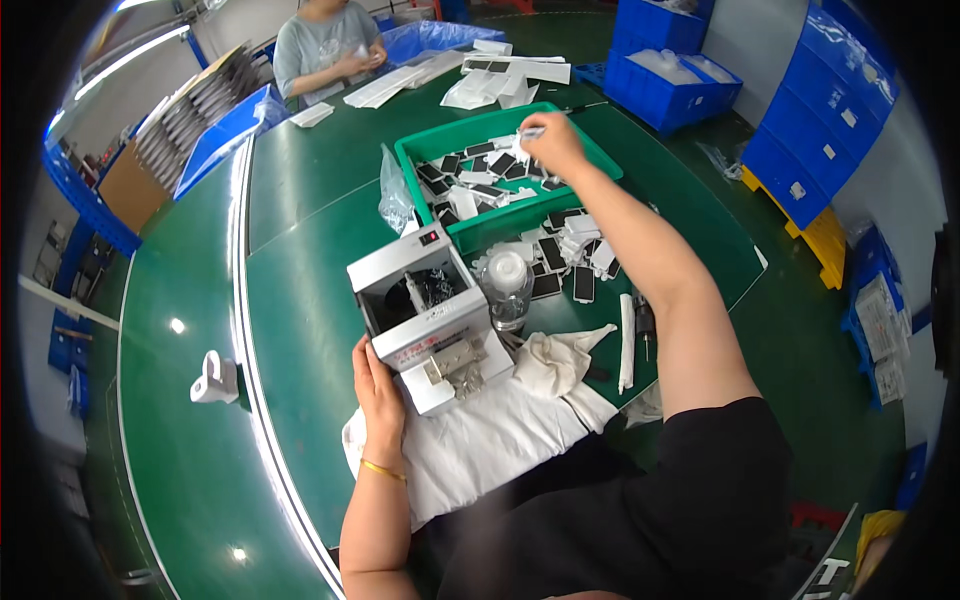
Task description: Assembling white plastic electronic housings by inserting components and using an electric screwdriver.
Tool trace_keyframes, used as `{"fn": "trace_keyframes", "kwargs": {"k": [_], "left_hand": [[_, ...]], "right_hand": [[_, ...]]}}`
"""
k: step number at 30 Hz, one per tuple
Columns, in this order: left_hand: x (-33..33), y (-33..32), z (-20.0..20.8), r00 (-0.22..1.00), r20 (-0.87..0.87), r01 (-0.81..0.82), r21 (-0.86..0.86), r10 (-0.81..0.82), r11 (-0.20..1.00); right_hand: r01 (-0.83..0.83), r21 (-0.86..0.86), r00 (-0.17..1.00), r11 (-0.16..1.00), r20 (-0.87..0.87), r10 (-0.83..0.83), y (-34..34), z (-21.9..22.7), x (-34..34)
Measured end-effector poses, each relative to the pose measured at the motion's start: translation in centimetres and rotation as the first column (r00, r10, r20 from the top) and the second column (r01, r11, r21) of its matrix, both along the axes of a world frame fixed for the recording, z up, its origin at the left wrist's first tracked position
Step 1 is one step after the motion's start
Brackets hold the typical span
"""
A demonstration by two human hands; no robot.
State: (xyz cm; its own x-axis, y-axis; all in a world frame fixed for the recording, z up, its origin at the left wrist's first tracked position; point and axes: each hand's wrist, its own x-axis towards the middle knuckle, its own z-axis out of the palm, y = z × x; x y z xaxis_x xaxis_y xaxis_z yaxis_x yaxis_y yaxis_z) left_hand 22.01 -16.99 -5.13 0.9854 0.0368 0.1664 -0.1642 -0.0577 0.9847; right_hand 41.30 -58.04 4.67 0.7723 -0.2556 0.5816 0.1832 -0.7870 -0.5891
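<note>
My left hand (pixel 378 392) rests against the left side of a small white and grey machine (pixel 430 318) standing on a white cloth (pixel 490 440). My right hand (pixel 552 142) reaches far forward over a green tray (pixel 417 146) that holds several small black and white flat parts. Its fingers pinch one small white piece (pixel 529 132) above the tray.
More black flat parts (pixel 566 262) lie scattered in front of the tray, beside a clear plastic bottle (pixel 507 288) and a crumpled rag (pixel 556 356). A clear bag (pixel 396 196) stands left of the tray. Another person (pixel 326 48) works at the far end. Blue crates (pixel 668 72) stand at the right.
</note>
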Motion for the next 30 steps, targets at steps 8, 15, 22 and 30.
{"fn": "trace_keyframes", "kwargs": {"k": [8, 15, 22, 30], "left_hand": [[-0.6, 0.0, 1.4, 0.999, -0.031, -0.039, -0.010, 0.038, 0.999], [-0.7, -0.6, 2.2, 0.998, -0.046, 0.034, -0.112, -0.039, 0.993], [-0.4, 0.4, 0.4, 1.000, -0.014, -0.010, -0.053, 0.009, 0.999], [-1.2, -0.5, 2.4, 0.998, -0.053, -0.043, -0.014, 0.043, 0.999]], "right_hand": [[-0.371, -0.133, 0.923, 0.919, 0.060, 0.381, 2.3, 2.7, -10.3], [-0.558, -0.253, 0.817, 0.791, -0.337, 0.469, 5.3, -1.5, -13.7], [-0.703, -0.230, 0.662, 0.673, -0.558, 0.501, 5.5, 3.0, -11.8], [-0.545, -0.128, 0.649, 0.829, -0.690, 0.320, 9.2, 2.4, 0.7]]}}
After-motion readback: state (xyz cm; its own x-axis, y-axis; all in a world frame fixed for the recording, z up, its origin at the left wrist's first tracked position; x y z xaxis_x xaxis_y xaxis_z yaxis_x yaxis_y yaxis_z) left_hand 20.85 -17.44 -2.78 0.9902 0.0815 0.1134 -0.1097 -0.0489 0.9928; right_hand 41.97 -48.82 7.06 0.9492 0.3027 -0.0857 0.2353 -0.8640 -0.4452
